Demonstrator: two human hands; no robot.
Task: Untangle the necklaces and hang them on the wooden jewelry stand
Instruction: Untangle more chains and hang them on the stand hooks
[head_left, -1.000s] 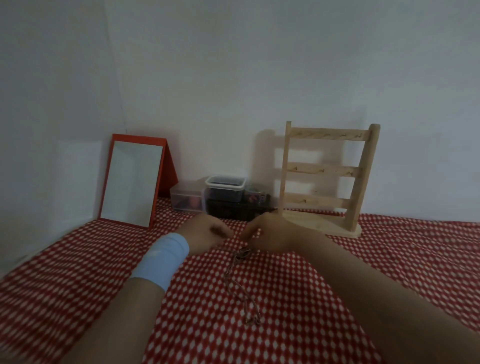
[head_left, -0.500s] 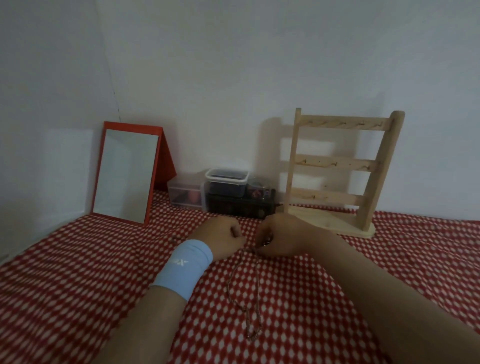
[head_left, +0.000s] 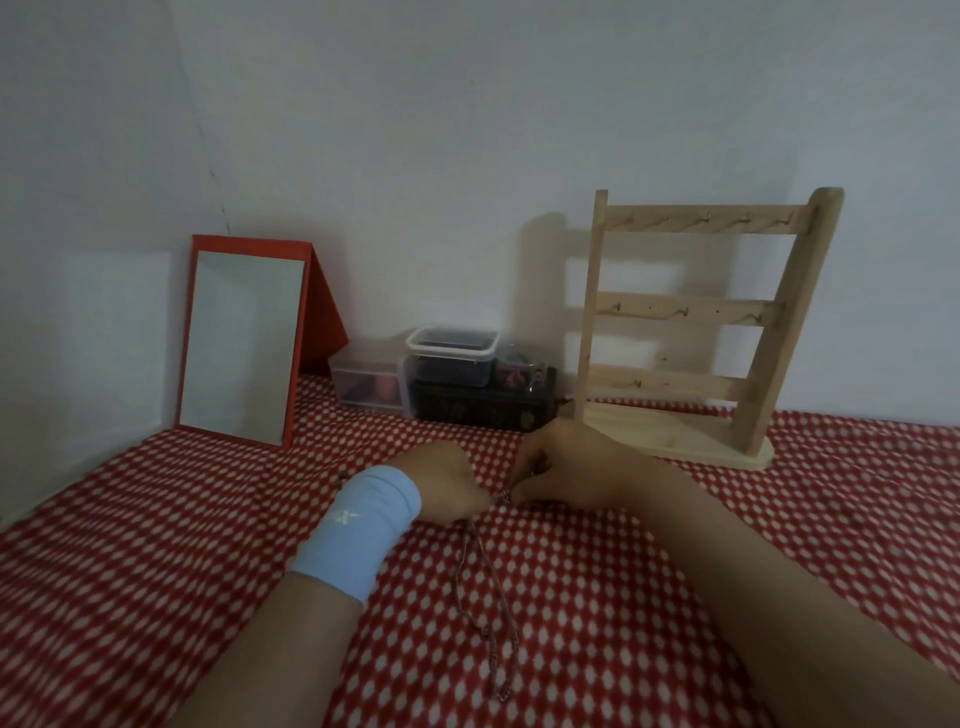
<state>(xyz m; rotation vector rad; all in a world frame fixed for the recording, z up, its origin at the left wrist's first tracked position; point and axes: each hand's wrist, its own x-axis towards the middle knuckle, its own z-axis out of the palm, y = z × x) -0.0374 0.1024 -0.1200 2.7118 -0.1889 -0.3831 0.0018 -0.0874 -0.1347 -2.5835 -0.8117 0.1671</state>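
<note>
A thin dark beaded necklace (head_left: 485, 603) lies in a long loop on the red-and-white cloth, running toward me. Its far end is pinched between both hands. My left hand (head_left: 447, 486), with a light blue wristband, grips the chain from the left. My right hand (head_left: 563, 470) grips it from the right, fingertips almost touching the left ones. How many strands are tangled there I cannot tell. The wooden jewelry stand (head_left: 691, 312) stands upright behind my right hand, against the wall, its hooks bare.
A red-framed mirror (head_left: 241, 343) leans at the back left. Clear plastic boxes (head_left: 363, 379) and a dark box (head_left: 483, 405) with a lidded tub (head_left: 452, 353) on top sit between mirror and stand. The checked cloth (head_left: 156, 545) covers the whole surface.
The view has shifted left and down a little, so the stand appears further right. Both hands stay pinched on the necklace's far end, and the loop lies straighter.
</note>
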